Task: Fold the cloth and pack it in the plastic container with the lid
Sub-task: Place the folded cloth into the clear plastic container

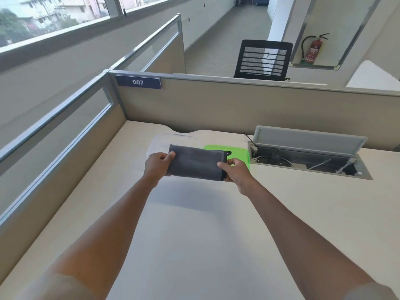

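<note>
Cloth (195, 162): folded, carried above the desk (194, 234), toward its far edge.
Hands: our left hand (157, 166) and right hand (234, 169) pinch opposite ends (keeping folds flat).
Container (162, 142): open behind the cloth, lid (241, 153) beside.

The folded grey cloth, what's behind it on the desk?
Behind the folded grey cloth, held by the left hand and right hand, sit a clear plastic container and a green lid. The cloth hides the container's near side and part of the lid.
</note>
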Tool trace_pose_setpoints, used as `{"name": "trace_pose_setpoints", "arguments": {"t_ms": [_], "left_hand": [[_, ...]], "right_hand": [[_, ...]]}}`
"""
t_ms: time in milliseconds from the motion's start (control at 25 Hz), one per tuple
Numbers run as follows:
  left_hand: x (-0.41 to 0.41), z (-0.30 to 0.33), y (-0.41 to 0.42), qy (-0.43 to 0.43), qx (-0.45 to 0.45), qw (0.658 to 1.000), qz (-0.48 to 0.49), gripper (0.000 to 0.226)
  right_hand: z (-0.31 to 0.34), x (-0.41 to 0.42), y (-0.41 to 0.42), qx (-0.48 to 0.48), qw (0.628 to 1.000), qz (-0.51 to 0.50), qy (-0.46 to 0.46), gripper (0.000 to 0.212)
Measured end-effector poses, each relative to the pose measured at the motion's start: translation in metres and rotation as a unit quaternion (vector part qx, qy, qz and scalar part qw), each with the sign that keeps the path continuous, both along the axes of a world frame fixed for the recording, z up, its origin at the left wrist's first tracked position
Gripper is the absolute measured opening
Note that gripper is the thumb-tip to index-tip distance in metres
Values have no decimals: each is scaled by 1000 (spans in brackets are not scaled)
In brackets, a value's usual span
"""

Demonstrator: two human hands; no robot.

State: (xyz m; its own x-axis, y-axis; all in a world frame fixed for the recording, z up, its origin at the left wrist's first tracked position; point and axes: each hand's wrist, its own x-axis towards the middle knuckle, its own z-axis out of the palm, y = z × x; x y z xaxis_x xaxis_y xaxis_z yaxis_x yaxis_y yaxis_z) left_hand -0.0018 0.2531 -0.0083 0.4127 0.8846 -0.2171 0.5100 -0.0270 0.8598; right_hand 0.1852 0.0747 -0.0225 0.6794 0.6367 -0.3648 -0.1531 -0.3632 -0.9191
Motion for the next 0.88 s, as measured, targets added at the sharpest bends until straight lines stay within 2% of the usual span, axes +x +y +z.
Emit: {"name": "trace_pose_setpoints", "arguments": {"t_ms": [240,440,880], "left_hand": [[-6,18,61,21,30,999,9,38],[-5,12,105,37,33,999,18,38],[14,-5,155,162,124,979,2,42]], "right_hand": [[9,-11,66,0,1000,-7,-14,21],[9,-13,111,-29,999,-2,-46,25],[4,-5,162,-116,971,46,-204,34]]}}
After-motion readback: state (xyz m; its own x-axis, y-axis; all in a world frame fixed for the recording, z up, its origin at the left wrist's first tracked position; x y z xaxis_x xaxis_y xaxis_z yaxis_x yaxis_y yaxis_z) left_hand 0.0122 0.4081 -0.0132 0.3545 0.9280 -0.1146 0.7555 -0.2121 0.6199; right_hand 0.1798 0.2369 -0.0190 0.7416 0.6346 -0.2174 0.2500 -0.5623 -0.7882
